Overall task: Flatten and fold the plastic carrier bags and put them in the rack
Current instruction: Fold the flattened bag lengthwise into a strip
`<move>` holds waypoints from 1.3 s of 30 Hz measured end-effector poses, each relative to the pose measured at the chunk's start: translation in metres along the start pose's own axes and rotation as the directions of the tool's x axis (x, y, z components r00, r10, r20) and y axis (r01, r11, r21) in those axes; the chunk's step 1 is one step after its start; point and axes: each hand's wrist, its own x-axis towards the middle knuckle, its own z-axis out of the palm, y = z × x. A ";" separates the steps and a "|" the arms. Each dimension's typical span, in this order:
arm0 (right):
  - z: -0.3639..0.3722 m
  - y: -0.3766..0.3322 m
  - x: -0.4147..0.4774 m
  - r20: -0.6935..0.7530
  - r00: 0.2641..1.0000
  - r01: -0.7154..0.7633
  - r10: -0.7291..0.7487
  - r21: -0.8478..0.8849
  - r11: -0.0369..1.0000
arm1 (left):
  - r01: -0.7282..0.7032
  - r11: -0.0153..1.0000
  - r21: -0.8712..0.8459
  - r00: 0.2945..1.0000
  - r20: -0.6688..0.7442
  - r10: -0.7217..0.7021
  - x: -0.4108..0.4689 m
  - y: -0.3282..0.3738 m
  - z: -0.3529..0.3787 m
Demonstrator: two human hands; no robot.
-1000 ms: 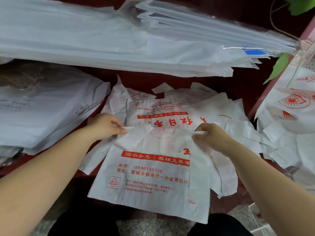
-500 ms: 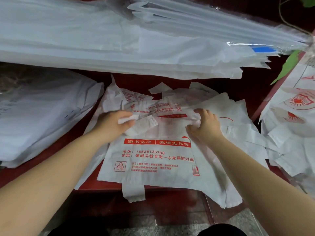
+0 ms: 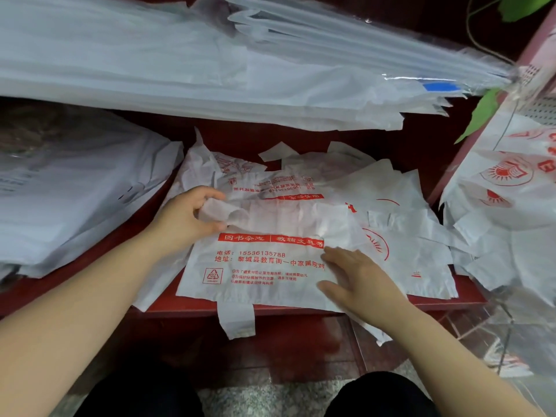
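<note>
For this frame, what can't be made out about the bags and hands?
Head view only.
- On the top bag, the ends of the red print lines are covered by the right hand.
- Its handle is partly hidden inside the left hand.
- The pile beneath: bag count hidden by the top bag.
- The left stack: cut off by the left edge.
- Smallest red print: too small to read.

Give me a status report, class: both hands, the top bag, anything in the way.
Left hand gripping handle of top bag. Right hand flat, pressing it onto table. Not yet folded. Loose bags crowd underneath and alongside.
</note>
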 end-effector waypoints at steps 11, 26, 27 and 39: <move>0.002 -0.001 0.000 0.017 1.000 -0.010 0.010 0.031 0.999 | -0.085 0.985 0.149 0.979 0.195 0.055 -0.072 -0.024 -0.013; -0.008 0.000 0.023 -0.172 0.985 0.013 0.022 0.199 0.980 | -0.103 0.841 0.531 0.966 0.256 -0.043 0.008 0.023 0.039; -0.010 -0.001 0.033 -0.175 0.984 -0.001 0.031 0.165 0.986 | -0.086 0.824 0.560 0.962 0.261 -0.077 0.013 0.021 0.045; 0.037 -0.041 0.100 0.198 0.974 -0.085 0.107 -0.114 0.990 | -0.054 0.762 0.645 0.948 0.273 -0.164 0.023 0.006 0.054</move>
